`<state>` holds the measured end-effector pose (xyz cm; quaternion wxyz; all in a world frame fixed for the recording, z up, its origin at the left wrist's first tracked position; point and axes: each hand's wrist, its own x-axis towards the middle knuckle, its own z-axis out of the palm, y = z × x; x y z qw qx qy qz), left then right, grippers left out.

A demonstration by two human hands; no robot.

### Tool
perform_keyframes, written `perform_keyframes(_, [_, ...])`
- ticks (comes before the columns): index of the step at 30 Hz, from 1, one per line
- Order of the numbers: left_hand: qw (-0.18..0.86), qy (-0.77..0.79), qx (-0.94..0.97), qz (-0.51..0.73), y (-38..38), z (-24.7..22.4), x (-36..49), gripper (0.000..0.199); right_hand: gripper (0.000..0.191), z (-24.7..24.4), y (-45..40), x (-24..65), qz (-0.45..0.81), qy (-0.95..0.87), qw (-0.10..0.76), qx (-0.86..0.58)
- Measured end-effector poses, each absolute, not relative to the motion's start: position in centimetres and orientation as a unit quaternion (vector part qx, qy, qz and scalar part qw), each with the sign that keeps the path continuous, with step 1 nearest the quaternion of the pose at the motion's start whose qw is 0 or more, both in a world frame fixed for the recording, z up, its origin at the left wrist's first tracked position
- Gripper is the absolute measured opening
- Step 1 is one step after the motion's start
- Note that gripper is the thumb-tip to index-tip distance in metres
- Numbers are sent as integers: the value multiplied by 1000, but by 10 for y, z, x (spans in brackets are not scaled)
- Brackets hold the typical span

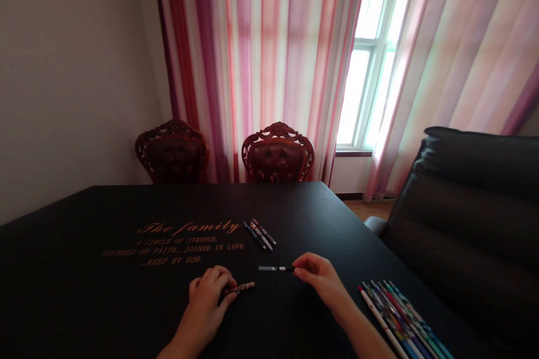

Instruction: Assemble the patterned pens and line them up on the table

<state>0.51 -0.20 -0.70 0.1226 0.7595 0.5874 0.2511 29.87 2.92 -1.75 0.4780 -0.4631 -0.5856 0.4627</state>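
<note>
The left hand (206, 303), fingers curled, grips one end of a patterned pen (241, 288) near the middle of the table (295, 207). Farther up lie three pens (259, 234). The right hand (318, 277) pinches a white pen (273, 268) at its dark end. Both pens look light, stiff and slightly slippery, best held at the barrel.

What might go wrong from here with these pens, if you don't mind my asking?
The white-and-black pen sits in the right hand by one end only, so that light grip may let it slip. The patterned pen in the left hand looks similarly short of support. The loose pens lie close to the black table's edge, so a nudge might roll some off.
</note>
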Motion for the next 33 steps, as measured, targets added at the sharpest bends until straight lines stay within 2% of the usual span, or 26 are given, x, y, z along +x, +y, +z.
perform_keyframes(6, [179,587,738,281,0,-3,3,7,16,-18,32,304,440,-600,470,-475])
perform_keyframes(23, [221,568,736,296,-6,6,12,8,13,-14,24,290,417,-634,440,-481])
perform_keyframes(29, [248,556,737,294,-17,10,21,8,21,-1,14,277,426,-633,450,-464])
perform_keyframes(33, [266,558,728,296,-21,12,24,10,16,1,11,273,414,-633,445,-478])
